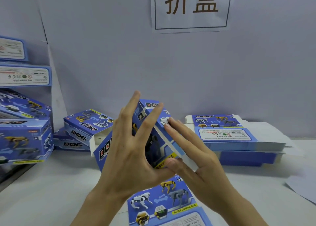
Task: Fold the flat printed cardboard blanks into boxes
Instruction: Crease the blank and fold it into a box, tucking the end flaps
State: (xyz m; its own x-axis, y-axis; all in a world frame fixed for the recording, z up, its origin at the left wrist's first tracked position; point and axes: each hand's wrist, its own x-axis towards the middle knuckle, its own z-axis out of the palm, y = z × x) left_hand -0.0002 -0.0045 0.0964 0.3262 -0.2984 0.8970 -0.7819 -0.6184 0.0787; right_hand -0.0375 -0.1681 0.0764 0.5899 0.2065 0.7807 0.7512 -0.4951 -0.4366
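1. Box, half-formed, is held up at centre; a blank lies at 6 o'clock;
2. Left hand presses its side, fingers straight and spread; right hand pushes the flap at 3 o'clock, fingers flat;
3. Keep the walls square; fold on the crease.

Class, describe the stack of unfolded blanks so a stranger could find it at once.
Start at the paper sign on the wall and drop to the white table. At its right, against the wall, lies the stack of blanks. Unlike the folded boxes on the left, it is a low pile of flat sheets with a white label on top.
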